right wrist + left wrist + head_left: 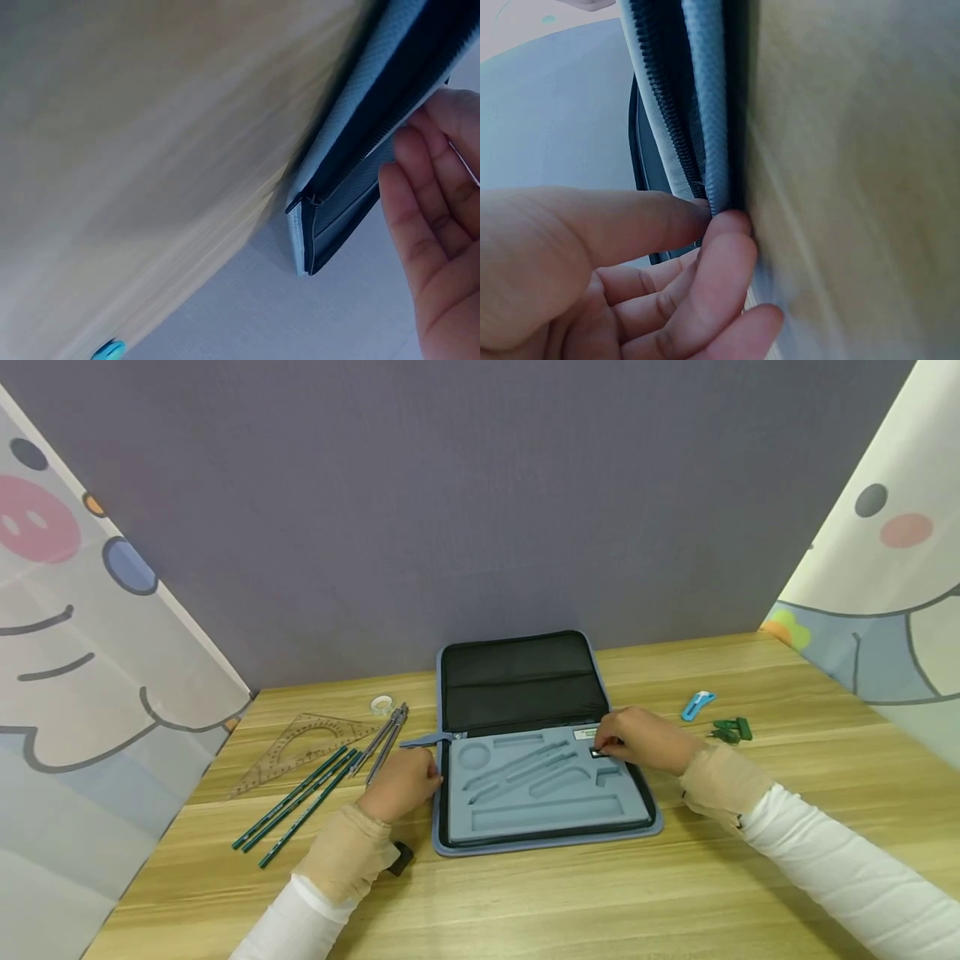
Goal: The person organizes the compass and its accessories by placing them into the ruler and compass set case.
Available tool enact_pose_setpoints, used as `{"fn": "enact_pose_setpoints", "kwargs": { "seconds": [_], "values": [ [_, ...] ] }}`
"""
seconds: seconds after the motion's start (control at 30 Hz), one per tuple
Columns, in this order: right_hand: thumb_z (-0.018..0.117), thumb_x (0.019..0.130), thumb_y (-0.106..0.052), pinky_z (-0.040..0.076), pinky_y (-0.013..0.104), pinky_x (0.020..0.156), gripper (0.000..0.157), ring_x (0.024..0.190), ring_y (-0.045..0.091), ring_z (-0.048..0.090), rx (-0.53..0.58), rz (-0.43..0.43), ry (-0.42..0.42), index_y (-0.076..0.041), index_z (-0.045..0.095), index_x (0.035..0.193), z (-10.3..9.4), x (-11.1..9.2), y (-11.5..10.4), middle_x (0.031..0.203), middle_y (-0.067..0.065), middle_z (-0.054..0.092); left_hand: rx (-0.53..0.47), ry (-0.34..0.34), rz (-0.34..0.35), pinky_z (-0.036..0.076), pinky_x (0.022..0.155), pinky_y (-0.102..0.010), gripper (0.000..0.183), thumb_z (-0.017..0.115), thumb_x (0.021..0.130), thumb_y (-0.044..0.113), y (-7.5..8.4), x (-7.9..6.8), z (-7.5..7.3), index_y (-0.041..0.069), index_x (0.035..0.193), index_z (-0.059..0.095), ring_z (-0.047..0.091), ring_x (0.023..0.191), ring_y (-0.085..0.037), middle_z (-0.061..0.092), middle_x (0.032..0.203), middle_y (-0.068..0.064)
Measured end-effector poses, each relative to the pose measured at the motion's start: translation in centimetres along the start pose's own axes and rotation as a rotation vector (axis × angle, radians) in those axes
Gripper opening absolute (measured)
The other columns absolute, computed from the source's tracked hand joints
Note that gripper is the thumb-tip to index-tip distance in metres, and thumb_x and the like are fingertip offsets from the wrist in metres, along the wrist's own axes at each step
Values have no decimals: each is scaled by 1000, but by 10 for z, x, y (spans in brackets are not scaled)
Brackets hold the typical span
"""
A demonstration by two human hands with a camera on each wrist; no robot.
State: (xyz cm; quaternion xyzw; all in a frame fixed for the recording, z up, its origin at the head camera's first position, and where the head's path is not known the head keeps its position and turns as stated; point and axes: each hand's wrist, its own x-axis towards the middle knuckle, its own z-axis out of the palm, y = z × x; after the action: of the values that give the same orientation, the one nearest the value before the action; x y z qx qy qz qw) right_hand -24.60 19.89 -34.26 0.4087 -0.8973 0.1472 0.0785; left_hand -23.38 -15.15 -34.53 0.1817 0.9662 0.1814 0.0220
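An open zip case (547, 846) with blue edging stands on the table, its black-lined lid (525, 683) tilted back. Its lower half holds a grey-blue insert (551, 787) with shaped hollows. My left hand (405, 783) pinches the case's left edge (711, 112) between thumb and finger. Over the insert's upper right, the fingertips of my right hand (637, 741) pinch a small black-and-white piece (597, 752), mostly covered by the fingers. Just behind it, a white piece with printing (586, 734) lies in the insert. Fingertips of the right hand are partly cut off in the right wrist view.
Left of the case lie a clear triangle ruler (277, 760), several dark green pencils (300, 810), metal compasses (384, 739) and a tape roll (381, 704). On the right are a blue utility knife (697, 705) and green clips (731, 730). A grey partition (510, 510) rises behind.
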Motion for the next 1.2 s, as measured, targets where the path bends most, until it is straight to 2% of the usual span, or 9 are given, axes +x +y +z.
{"fn": "enact_pose_setpoints", "kwargs": {
  "seconds": [0.23,0.57,0.7,0.93,1.07,1.2],
  "values": [
    [74,73,6,51,25,60,13,70,12,62,-19,-17,35,-6,72,79,2,-1,2,78,2,67,6,4,8,35,47,-25,31,67,85,8,0,1,-1,9,58,54,44,44,-11,49,50,2],
    [73,76,4,51,24,60,12,71,13,63,-1,-4,29,-6,73,82,-1,-5,4,80,2,68,9,-10,-4,36,47,-25,30,67,85,8,-1,1,0,9,58,56,45,45,-11,50,50,2],
    [72,77,4,51,24,59,12,70,12,63,-7,26,39,-7,73,81,-3,-8,5,80,1,68,5,-11,0,37,47,-24,29,67,85,8,-1,2,1,9,58,57,46,45,-11,50,50,2],
    [70,79,3,51,25,62,12,73,12,63,12,124,-2,-7,72,85,-9,-17,13,83,0,67,0,-16,1,36,47,-24,31,67,86,8,0,2,0,9,57,55,46,43,-11,50,49,2],
    [70,79,4,52,27,63,13,74,14,63,14,118,-2,-7,72,84,-11,-23,16,84,1,68,3,-22,-4,36,46,-24,32,66,86,8,0,2,1,10,56,55,45,42,-10,50,48,2],
    [67,81,5,53,28,66,14,79,16,65,27,151,-15,-6,72,88,-15,-30,20,87,3,69,9,-25,-8,36,46,-24,31,66,86,8,-1,2,1,10,57,56,46,43,-11,51,49,2]
  ]
}}
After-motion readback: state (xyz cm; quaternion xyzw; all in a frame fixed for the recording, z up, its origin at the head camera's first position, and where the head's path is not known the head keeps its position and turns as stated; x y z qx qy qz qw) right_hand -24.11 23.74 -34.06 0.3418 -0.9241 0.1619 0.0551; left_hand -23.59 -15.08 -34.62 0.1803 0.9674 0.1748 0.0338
